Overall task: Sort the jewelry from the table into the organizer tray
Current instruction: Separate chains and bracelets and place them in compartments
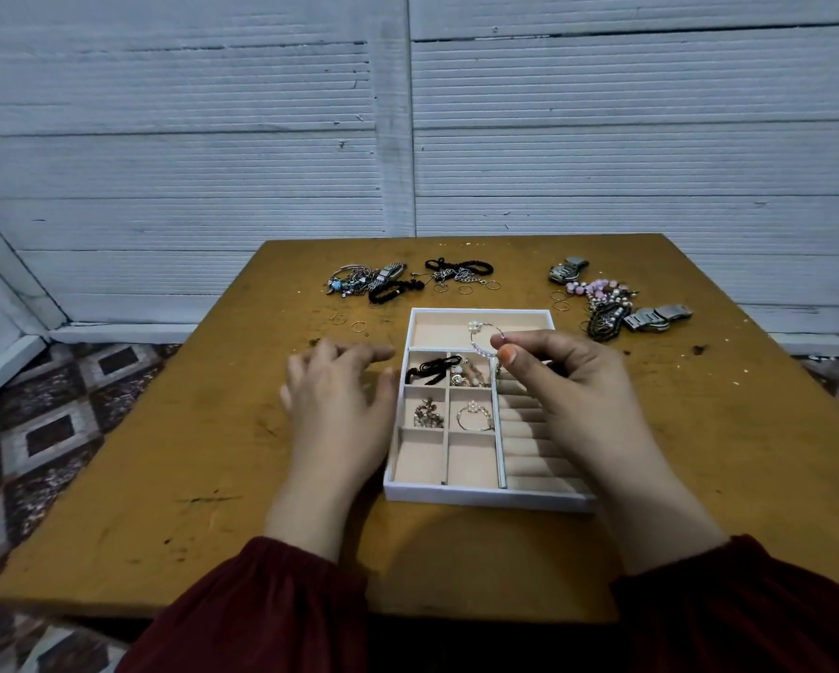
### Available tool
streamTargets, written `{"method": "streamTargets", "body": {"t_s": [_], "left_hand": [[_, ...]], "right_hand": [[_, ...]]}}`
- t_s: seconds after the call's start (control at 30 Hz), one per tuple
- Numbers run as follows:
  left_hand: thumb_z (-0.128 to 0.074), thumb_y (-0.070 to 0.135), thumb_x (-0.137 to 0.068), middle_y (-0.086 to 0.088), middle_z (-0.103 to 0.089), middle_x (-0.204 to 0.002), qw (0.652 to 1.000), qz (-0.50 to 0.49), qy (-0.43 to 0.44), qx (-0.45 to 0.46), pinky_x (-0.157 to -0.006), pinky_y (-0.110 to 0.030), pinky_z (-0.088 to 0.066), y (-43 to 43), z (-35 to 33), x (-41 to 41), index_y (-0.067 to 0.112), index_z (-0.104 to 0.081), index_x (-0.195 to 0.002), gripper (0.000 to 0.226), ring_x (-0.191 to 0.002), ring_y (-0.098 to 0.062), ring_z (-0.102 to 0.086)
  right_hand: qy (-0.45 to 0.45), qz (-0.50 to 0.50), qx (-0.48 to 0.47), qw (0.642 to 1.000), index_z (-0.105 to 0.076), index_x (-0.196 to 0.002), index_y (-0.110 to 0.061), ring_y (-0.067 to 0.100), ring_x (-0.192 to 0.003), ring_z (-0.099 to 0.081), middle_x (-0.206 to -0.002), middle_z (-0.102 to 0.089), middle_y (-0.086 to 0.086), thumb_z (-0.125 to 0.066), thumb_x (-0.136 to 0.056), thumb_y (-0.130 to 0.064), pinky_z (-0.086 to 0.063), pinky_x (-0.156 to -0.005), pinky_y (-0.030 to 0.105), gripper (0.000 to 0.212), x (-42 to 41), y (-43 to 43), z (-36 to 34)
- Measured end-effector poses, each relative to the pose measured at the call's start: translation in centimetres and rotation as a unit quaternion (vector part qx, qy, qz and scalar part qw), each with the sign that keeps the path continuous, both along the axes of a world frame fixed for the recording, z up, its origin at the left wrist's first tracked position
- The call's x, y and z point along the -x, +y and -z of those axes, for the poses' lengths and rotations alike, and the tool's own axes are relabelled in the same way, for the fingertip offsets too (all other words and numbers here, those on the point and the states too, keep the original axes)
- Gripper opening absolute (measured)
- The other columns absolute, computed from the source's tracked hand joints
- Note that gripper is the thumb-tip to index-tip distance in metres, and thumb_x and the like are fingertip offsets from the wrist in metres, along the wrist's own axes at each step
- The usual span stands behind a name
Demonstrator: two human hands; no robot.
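Observation:
A white organizer tray [480, 495] with beige compartments lies in the middle of the wooden table [203, 454]. My right hand [568, 386] pinches a thin silver bangle with a pearl flower [480, 335] above the tray's far wide compartment. Beside the tray's left wall, my left hand [339, 400] rests on the table, fingers relaxed and thumb touching the wall. Small compartments hold a black hair tie [429, 371], gold and bead pieces [466, 374], small charms [428, 415] and a matching bangle [475, 415]. The ring rolls at the tray's right are partly hidden by my right hand.
Loose jewelry lies along the table's far side: a pile of silver chains and black bands [373, 281], black ties with chains and thin rings [461, 274], watches [568, 270] [657, 317], pink beads [599, 291]. Two thin rings [349, 323] lie left of the tray. A wall stands behind.

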State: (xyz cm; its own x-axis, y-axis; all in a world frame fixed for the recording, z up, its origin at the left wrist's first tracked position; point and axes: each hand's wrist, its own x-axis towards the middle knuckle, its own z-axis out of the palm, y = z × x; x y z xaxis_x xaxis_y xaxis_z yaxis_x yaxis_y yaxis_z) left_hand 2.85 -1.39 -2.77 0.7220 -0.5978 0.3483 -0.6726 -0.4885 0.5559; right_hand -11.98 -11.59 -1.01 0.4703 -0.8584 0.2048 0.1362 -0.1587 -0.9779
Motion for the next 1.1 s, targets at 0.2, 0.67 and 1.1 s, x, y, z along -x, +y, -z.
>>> {"method": "streamTargets", "body": {"t_s": [0.2,0.67,1.1], "left_hand": [[-0.041,0.038,-0.097,0.007,-0.034,-0.147,0.988,-0.002,-0.036,-0.153,-0.11,-0.046,-0.016,1.8,0.8,-0.8,0.033,-0.039,-0.14,0.044,-0.138,-0.022,-0.017],[-0.02,0.047,-0.099,0.007,-0.01,-0.159,0.972,0.031,-0.011,-0.232,-0.117,-0.048,-0.004,1.9,2.4,-1.2,0.033,-0.017,-0.15,0.052,-0.147,-0.016,-0.002],[-0.018,0.05,-0.099,0.008,-0.002,-0.16,0.967,0.04,-0.006,-0.253,-0.117,-0.049,0.0,2.0,2.4,-1.4,0.032,-0.011,-0.152,0.057,-0.147,-0.015,0.003]], "right_hand": [[0.028,-0.022,0.001,0.999,-0.072,-0.086,-0.016,0.003,-0.072,-0.062,-0.081,-0.072,-0.005,-0.065,-0.085,-0.004,-0.048,-0.065,0.009,0.014,-0.1,0.2,0.2],[0.214,0.003,0.112,0.97,-0.073,-0.083,-0.025,-0.005,-0.048,-0.05,-0.061,-0.062,-0.011,-0.067,-0.086,-0.018,-0.034,-0.045,0.01,0.01,0.3,-0.1,0.1],[0.471,0.014,0.274,0.839,-0.074,-0.091,-0.03,0.022,-0.09,-0.063,-0.091,-0.072,-0.003,-0.061,-0.084,-0.027,-0.049,-0.07,0.029,0.015,-1.1,0.0,-1.4]]}}
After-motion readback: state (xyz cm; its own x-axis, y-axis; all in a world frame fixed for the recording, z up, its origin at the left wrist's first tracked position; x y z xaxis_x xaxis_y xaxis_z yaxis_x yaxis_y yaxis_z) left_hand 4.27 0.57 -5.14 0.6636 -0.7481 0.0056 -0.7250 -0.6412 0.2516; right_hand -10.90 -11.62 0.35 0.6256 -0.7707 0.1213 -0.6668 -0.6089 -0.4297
